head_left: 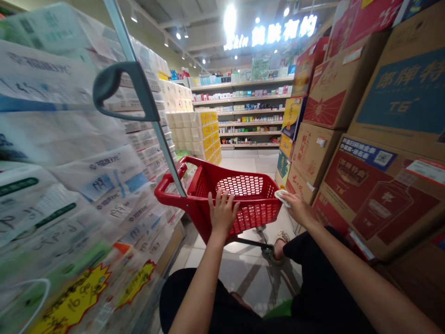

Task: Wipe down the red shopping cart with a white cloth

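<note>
A red plastic shopping basket cart [257, 218] stands in front of me, its long side facing me. My left hand [222, 211] rests on its near rim with the fingers spread over the edge. At the basket's right end, my right hand [295, 204] presses a white cloth [282, 195] against the corner of the rim. The fingers are closed on the cloth, partly hidden behind it. From the cart's left end a metal pole rises at a slant, carrying a grey loop handle [148, 93]. The basket's inside shows perforated walls.
Stacked packs of tissue paper [100, 176] line the left, with yellow price signs [74, 297] low down. Cardboard cartons [368, 185] are piled high at the right, close to my right arm. Product shelves [243, 109] stand at the back, beyond the tiled floor [255, 163].
</note>
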Motion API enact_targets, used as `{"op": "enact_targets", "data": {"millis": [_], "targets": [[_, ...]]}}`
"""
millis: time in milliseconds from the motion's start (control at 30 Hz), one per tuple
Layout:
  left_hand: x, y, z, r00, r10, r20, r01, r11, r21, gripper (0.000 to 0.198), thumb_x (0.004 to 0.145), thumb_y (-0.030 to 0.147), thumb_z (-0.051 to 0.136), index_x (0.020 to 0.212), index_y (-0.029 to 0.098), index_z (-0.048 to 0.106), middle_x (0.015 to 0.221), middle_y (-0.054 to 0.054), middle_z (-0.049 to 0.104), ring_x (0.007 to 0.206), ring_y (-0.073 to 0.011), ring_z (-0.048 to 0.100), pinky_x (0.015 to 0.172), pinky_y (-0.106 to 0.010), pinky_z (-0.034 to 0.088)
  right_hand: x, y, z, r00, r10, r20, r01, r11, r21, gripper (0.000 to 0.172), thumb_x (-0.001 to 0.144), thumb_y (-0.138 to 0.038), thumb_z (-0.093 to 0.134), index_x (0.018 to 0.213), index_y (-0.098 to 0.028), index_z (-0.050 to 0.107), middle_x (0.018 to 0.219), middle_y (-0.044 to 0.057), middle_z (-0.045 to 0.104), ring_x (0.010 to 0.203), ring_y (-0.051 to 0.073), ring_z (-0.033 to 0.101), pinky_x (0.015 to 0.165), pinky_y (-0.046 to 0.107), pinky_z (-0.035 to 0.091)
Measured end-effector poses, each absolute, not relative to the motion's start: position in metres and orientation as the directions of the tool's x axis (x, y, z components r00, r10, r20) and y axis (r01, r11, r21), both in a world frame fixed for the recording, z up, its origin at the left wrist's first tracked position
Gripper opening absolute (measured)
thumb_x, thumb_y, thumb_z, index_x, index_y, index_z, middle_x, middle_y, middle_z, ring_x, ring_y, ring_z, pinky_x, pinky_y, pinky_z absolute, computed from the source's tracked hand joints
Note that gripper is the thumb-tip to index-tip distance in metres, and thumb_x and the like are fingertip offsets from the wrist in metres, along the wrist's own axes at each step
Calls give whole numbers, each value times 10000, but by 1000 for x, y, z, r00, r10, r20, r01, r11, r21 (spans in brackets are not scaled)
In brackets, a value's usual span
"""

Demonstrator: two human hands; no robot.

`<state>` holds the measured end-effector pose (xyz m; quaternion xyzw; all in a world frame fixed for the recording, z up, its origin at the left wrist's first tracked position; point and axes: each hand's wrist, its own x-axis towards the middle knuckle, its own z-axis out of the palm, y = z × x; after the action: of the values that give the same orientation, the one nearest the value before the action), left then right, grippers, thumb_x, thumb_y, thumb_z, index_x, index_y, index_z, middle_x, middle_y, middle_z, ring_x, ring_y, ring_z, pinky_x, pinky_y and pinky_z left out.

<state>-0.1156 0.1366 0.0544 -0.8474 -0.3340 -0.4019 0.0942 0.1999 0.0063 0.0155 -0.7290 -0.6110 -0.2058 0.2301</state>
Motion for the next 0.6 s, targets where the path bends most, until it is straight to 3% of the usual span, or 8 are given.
{"op": "enact_targets", "data": {"millis": [167, 333, 500, 600], "targets": [[-61, 110, 39, 624, 422, 657, 503, -861, 74, 406, 946, 459, 474, 1290, 262, 558, 1342, -54, 568, 1321, -266, 424, 1205, -496, 168, 191, 27, 41, 215, 859, 465, 976, -208, -68, 325, 836, -197, 528, 1079, -335, 693, 1109, -28, 700, 979, 196, 553, 750, 296, 459], [-22, 89, 32, 675, 424, 604, 494, -868, 57, 452, 957, 466, 442, 1343, 240, 509, 1354, -53, 555, 1300, -242, 434, 1199, -450, 183, 194, 23, 57, 213, 891, 401, 977, -204, -64, 264, 875, -268, 512, 1047, -336, 700, 1043, -14, 711, 984, 197, 558, 694, 282, 426], [14, 77, 24, 656, 486, 578, 538, -838, 94, 497, 940, 494, 462, 1359, 225, 462, 1310, -77, 558, 1259, -247, 438, 1180, -461, 175, 207, 13, 49, 75, 901, 427, 994, -31, -109, 270, 889, -260, 516, 1090, -326, 683, 1079, -16, 709, 1000, 192, 574, 769, 284, 454], [31, 76, 19, 645, 544, 536, 558, -815, 156, 457, 894, 503, 535, 1247, 213, 525, 1172, -96, 584, 1154, -275, 477, 1140, -498, 192, 222, 13, 43, -30, 887, 462, 985, 105, -138, 289, 892, -237, 524, 1124, -316, 677, 1086, -6, 711, 989, 188, 588, 828, 294, 472]]}}
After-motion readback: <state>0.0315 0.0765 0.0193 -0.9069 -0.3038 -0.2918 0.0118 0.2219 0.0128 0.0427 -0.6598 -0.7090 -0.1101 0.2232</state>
